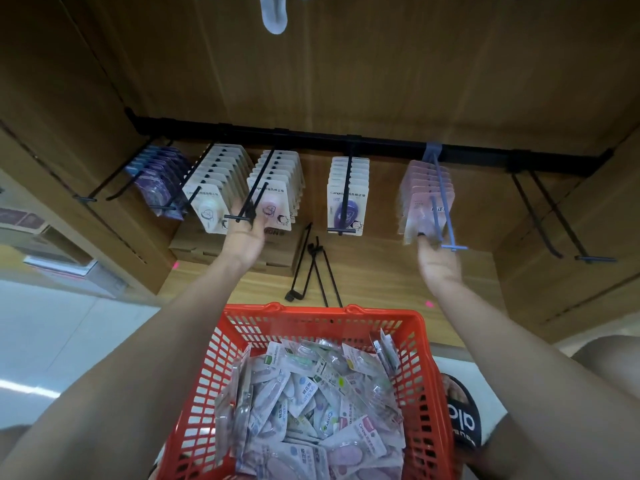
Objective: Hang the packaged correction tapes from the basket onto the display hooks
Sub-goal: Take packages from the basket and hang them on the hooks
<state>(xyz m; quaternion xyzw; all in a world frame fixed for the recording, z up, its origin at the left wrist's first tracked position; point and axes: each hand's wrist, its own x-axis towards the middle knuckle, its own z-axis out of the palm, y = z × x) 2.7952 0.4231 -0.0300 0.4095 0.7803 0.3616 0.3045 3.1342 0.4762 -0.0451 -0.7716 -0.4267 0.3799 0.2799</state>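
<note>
While a red basket (304,386) heaped with packaged correction tapes (311,407) sits low between the person's forearms, both hands reach up to the black display rail (346,142) fixed across a brown board wall. The basket is open-topped, its mesh walls showing above the pile at the far end — the packs lie jumbled, some leaning on the right wall.

Below the rail, five hooks carry rows of packs: purple ones at the far left, two white-carded rows, a shorter row with a purple dispenser under the rail's middle, and a pink row (427,199) on a pale blue hook (445,209) right of that. The left hand (244,237) has its fingers spread open against the front pack of the third row (273,199), by the hook's tip. The right hand (440,263) touches the lower edge of the pink row; whether its fingers pinch a pack cannot be told.

Right of the pink row, two black hooks (554,220) hang bare. Under the rail's middle, loose black hooks (313,265) lie on the wooden shelf (381,278) beyond the basket.
</note>
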